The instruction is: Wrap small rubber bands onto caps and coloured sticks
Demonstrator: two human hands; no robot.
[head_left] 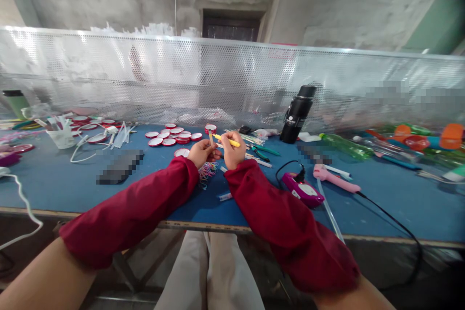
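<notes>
Two hands at work above the blue surface (pixel 87 198), well in from its front edge (pixel 174 225)! The left hand (pixel 200 153) has its grip pinched on a thin strip (pixel 210 138), the right hand (pixel 233 150) its grip closed round a yellow pen (pixel 231 141), tip right by the strip. Red-rimmed discs (pixel 169 142) crowd beyond the left wrist, colourful strings (pixel 208 175) lie between the forearms, and open room runs from the dark slab (pixel 119 167) to that edge.
</notes>
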